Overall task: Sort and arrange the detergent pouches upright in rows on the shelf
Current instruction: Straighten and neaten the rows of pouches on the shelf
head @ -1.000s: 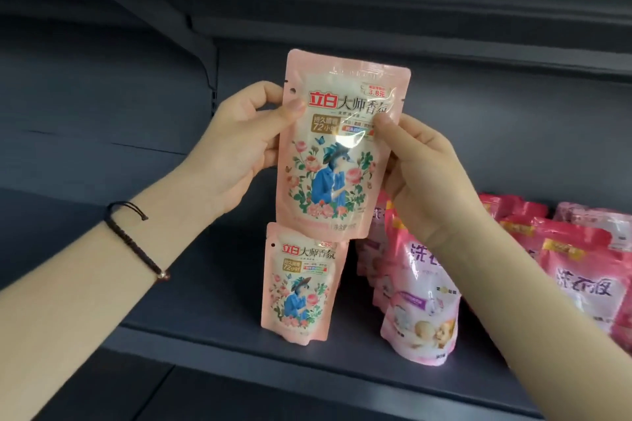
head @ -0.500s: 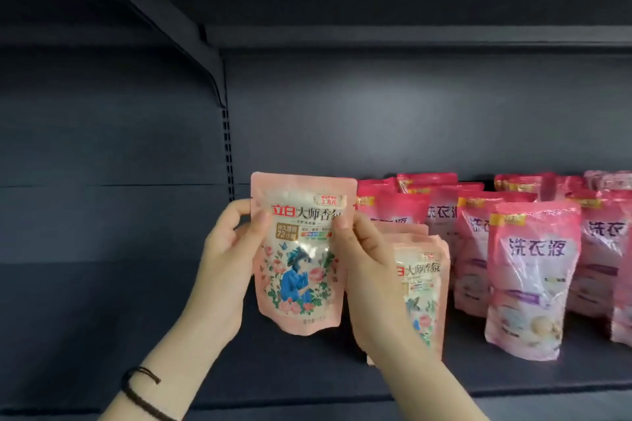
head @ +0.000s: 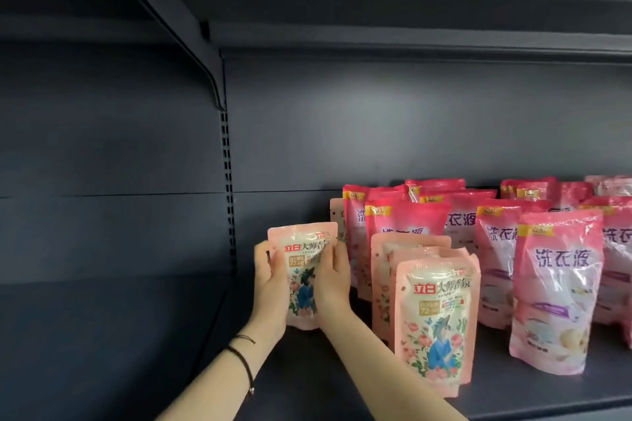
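Held pouch (head: 302,275): pale pink, floral print, upright, base on the dark shelf (head: 342,383), left of the front floral pouch (head: 436,321).
Left hand (head: 270,287): fingers wrapped on held pouch's left edge; black cord bracelet (head: 244,361) at wrist.
Right hand (head: 333,284): fingers pressed on held pouch's right edge.
Front floral pouch: upright, heading a row of 3 matching pouches.
Deep pink pouches (head: 555,290): upright in rows, right of and behind front floral pouch.
Slotted upright (head: 227,188): left of held pouch, on back panel.
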The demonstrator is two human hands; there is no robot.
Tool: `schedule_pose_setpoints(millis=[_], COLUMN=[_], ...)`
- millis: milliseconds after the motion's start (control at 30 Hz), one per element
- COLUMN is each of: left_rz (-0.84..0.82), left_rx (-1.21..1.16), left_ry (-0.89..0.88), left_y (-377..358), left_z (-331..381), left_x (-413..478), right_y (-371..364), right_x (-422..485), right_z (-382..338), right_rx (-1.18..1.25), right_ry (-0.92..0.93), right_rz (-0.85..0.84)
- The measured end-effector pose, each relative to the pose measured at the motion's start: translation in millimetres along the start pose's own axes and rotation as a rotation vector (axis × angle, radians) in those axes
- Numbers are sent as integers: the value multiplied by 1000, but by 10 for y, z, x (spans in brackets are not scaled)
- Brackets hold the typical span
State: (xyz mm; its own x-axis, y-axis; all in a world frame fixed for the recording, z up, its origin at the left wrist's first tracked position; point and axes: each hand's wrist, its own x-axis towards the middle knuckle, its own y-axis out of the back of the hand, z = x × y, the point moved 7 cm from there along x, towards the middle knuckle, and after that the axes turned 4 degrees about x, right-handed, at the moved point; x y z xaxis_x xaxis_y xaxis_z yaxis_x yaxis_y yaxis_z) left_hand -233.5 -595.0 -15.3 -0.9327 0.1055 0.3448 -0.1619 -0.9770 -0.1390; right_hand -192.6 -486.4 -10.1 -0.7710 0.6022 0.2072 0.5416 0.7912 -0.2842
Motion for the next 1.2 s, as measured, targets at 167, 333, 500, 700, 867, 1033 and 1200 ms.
schedule_pose_setpoints(millis=[167,333,500,700,867,1033,1200], left_rz=[-57,-216,-195,-152,-122,-98,-119], left_rx=[93,495,659,701,691,718,754], left_ry=[-29,-18,-11,21,18,12,44], left_y=[-174,-23,18,-104,-102,-13,42], left_z=[-134,-564,-637,-683,-727,-740,-736], left_x=[275,250,438,686,785,842,852], right_y=[67,150,130,70,23,-22,-30], right_x=[226,164,341,594,708,754,737], right_z=[210,567,540,622,680,723,734], right_rx=[-241,-558,-621,-664,-725,-764,-791], right_ry=[-17,-68,-55,-154,-146,-121,-144], right_rz=[74,-20,45,155,150,104,33])
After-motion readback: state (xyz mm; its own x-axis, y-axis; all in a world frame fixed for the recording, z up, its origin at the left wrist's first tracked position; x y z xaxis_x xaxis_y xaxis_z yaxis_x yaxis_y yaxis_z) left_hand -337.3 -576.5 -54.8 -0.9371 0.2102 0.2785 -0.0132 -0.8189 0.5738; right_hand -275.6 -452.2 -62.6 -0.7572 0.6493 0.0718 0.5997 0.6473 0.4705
